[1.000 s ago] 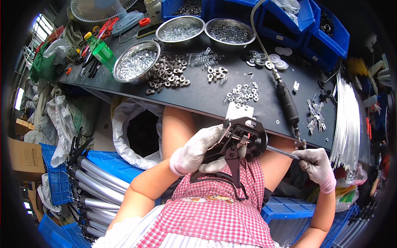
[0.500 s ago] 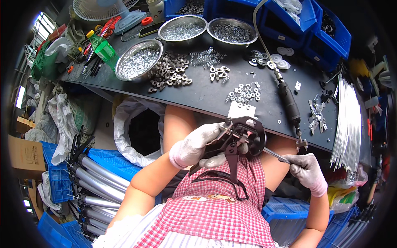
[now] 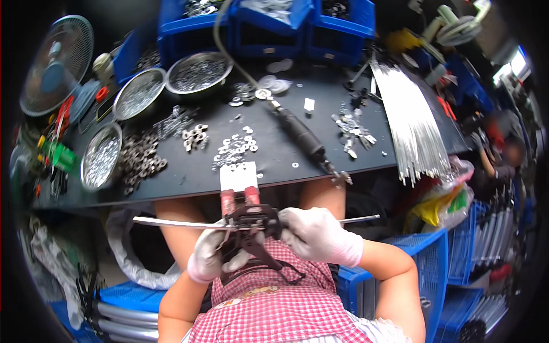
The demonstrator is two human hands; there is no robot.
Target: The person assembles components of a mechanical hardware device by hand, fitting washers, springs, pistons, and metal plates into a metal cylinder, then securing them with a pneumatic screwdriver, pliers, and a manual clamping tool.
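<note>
My left hand (image 3: 207,255), in a whitish work glove, grips a black metal bracket assembly (image 3: 251,220) above my lap. A long thin metal rod (image 3: 171,223) runs across at the assembly and sticks out far to the left. Its other end shows beyond my right hand (image 3: 317,235), also gloved. The right fingers are closed round the rod, close against the assembly's round black side; the glove hides the exact grip. Two red upright pieces (image 3: 228,201) stand just behind the bracket, by a white card (image 3: 239,177) at the table's edge.
On the dark table (image 3: 274,154) lie heaps of small metal parts (image 3: 231,150). A black power screwdriver (image 3: 300,134) points toward the front edge. Metal bowls (image 3: 103,157) of small parts stand left, and a bundle of silver rods (image 3: 409,123) lies right. Blue bins (image 3: 271,40) line the back.
My view has swung to the right. The rod, before only on the right side, now also sticks out far left. My right hand has come up beside the bracket, which has turned.
</note>
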